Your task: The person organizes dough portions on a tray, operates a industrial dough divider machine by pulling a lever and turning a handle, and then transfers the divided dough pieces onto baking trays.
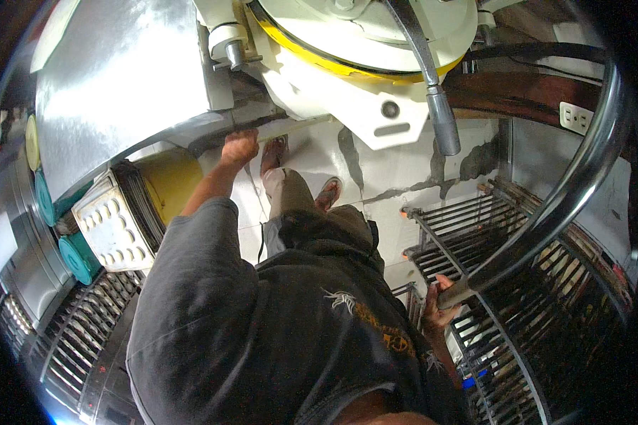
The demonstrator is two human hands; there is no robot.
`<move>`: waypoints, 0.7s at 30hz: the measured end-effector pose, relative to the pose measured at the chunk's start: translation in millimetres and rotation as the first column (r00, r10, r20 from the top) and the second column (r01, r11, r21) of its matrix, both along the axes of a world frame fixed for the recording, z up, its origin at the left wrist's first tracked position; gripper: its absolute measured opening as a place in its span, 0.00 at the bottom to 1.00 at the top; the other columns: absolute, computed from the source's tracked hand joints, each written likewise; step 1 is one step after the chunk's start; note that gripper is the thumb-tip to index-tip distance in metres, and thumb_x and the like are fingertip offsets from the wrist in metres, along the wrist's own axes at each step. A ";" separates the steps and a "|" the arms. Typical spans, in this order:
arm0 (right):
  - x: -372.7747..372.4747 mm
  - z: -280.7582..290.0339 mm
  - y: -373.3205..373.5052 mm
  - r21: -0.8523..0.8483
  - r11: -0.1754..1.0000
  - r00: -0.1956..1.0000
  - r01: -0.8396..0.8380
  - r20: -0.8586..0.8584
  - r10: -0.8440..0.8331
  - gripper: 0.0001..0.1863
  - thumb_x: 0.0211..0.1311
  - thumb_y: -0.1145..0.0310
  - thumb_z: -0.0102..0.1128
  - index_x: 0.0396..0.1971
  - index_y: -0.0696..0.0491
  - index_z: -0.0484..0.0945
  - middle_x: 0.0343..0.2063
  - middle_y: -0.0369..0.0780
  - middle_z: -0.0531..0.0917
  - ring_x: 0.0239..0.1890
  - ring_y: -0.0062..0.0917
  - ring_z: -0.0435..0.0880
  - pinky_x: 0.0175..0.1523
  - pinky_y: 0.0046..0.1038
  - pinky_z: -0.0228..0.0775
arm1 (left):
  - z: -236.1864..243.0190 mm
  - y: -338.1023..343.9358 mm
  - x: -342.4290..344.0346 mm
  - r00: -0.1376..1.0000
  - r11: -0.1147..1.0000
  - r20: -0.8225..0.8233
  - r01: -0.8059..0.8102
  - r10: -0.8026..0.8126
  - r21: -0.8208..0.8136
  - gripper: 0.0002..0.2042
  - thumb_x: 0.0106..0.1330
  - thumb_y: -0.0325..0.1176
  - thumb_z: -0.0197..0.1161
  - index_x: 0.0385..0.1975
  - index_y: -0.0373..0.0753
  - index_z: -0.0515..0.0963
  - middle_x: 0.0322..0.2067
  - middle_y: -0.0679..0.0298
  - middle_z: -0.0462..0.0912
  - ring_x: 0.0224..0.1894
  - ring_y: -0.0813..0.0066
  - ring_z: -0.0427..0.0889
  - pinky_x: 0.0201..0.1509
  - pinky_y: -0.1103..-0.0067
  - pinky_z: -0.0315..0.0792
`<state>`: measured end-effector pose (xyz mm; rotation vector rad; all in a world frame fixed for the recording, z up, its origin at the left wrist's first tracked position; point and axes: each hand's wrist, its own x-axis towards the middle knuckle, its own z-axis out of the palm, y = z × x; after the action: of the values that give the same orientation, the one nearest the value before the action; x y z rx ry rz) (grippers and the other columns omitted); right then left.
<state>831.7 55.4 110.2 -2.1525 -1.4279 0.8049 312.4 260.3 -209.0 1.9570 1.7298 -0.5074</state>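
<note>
My left hand [240,146] is closed in a fist below the front of a white machine [312,92] with a yellow ring. A thin pale bar [301,129] runs from beside this fist toward the right; whether the fingers are around it I cannot tell. On the right, my right hand [439,306] is wrapped around the lower end of a large curved metal lever [585,152], which arches up toward the machine. A shorter crank handle [443,120] with a dark grip hangs at the machine's front, apart from both hands.
A shiny metal tabletop [120,92] lies at upper left. Below it stands a stack of dimpled trays [113,223] beside a teal round lid [80,258]. Slatted metal racks [468,237] fill the right side. A wall outlet [575,118] is behind the lever.
</note>
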 end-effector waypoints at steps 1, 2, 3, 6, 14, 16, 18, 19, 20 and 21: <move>-1.2 -0.1 -2.1 -0.027 0.998 0.998 0.057 -0.030 -0.057 0.13 0.65 0.70 0.67 0.44 0.62 0.81 0.25 0.37 0.78 0.26 0.23 0.73 0.32 0.30 0.64 | -2.8 1.2 -1.9 1.000 1.000 0.011 0.008 -0.008 -0.008 0.20 0.67 0.40 0.54 0.58 0.44 0.75 0.52 0.52 0.84 0.54 0.53 0.83 0.59 0.58 0.74; 3.3 0.3 -1.1 -0.003 0.999 0.999 -0.048 0.010 0.048 0.12 0.65 0.71 0.66 0.44 0.62 0.80 0.24 0.36 0.77 0.25 0.20 0.71 0.31 0.27 0.62 | -4.4 2.0 -2.7 1.000 1.000 0.021 0.012 -0.011 -0.012 0.20 0.67 0.40 0.54 0.57 0.44 0.75 0.52 0.52 0.83 0.54 0.54 0.83 0.60 0.58 0.74; 3.7 1.1 -1.4 -0.025 0.999 0.999 -0.022 -0.025 0.022 0.12 0.65 0.71 0.66 0.44 0.62 0.80 0.24 0.36 0.77 0.25 0.20 0.70 0.31 0.27 0.61 | -5.6 1.1 -2.9 1.000 1.000 0.024 0.002 -0.002 0.000 0.19 0.68 0.40 0.54 0.57 0.44 0.75 0.51 0.52 0.84 0.54 0.54 0.83 0.60 0.58 0.74; -2.7 5.9 2.2 -0.053 0.998 0.995 0.031 -0.095 -0.036 0.13 0.65 0.71 0.66 0.45 0.63 0.80 0.24 0.35 0.76 0.25 0.18 0.69 0.30 0.25 0.59 | -7.6 -0.1 -2.6 0.999 1.000 0.032 -0.006 0.006 0.008 0.18 0.68 0.41 0.54 0.56 0.45 0.75 0.50 0.52 0.84 0.54 0.53 0.83 0.59 0.58 0.74; 0.2 2.3 3.0 0.006 1.000 0.999 -0.012 -0.052 0.012 0.13 0.65 0.70 0.66 0.44 0.63 0.80 0.24 0.34 0.76 0.24 0.17 0.69 0.30 0.24 0.60 | -4.4 0.4 -2.1 1.000 1.000 -0.003 -0.021 0.021 -0.004 0.18 0.67 0.42 0.57 0.55 0.45 0.75 0.48 0.50 0.84 0.53 0.52 0.83 0.58 0.57 0.75; -2.3 3.6 4.0 -0.010 1.000 0.998 0.003 -0.061 -0.004 0.12 0.65 0.70 0.65 0.43 0.63 0.80 0.24 0.34 0.77 0.24 0.18 0.70 0.31 0.24 0.61 | -4.0 5.1 -2.8 1.000 0.998 0.009 -0.020 0.020 -0.061 0.18 0.67 0.41 0.57 0.55 0.45 0.75 0.49 0.50 0.84 0.53 0.52 0.83 0.58 0.57 0.75; -1.4 3.6 1.4 -0.012 1.000 0.998 0.001 -0.055 -0.001 0.12 0.65 0.70 0.65 0.43 0.63 0.80 0.25 0.35 0.78 0.25 0.19 0.70 0.31 0.25 0.62 | -1.3 5.1 -1.8 1.000 0.998 0.022 -0.015 0.016 -0.056 0.18 0.67 0.41 0.57 0.55 0.44 0.75 0.49 0.50 0.84 0.54 0.51 0.83 0.58 0.56 0.75; -0.9 3.2 0.9 -0.011 1.000 0.999 -0.010 -0.044 0.009 0.13 0.65 0.70 0.65 0.44 0.63 0.80 0.26 0.36 0.78 0.25 0.19 0.71 0.31 0.25 0.62 | -0.8 4.1 -2.5 0.999 1.000 0.030 -0.010 0.011 -0.027 0.18 0.67 0.41 0.57 0.55 0.44 0.75 0.49 0.50 0.84 0.54 0.51 0.83 0.58 0.56 0.74; -1.3 4.4 1.8 -0.015 1.000 0.999 -0.020 -0.028 0.020 0.13 0.65 0.70 0.65 0.44 0.63 0.80 0.27 0.36 0.79 0.26 0.19 0.72 0.32 0.25 0.63 | 0.0 4.1 -2.0 0.999 1.000 0.043 -0.006 0.007 -0.003 0.18 0.67 0.41 0.57 0.55 0.44 0.75 0.50 0.50 0.84 0.54 0.50 0.83 0.58 0.56 0.74; 2.0 1.1 -1.9 0.017 0.999 0.999 -0.031 -0.042 0.031 0.14 0.65 0.70 0.65 0.45 0.63 0.79 0.28 0.37 0.79 0.27 0.20 0.72 0.32 0.25 0.63 | 1.9 6.0 -1.1 0.999 0.998 0.042 -0.027 0.029 -0.062 0.18 0.67 0.41 0.57 0.55 0.44 0.75 0.50 0.50 0.84 0.54 0.50 0.83 0.58 0.56 0.74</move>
<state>833.8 53.5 111.3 -2.0937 -1.4448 0.8422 311.2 266.3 -207.2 1.8851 1.6928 -0.4985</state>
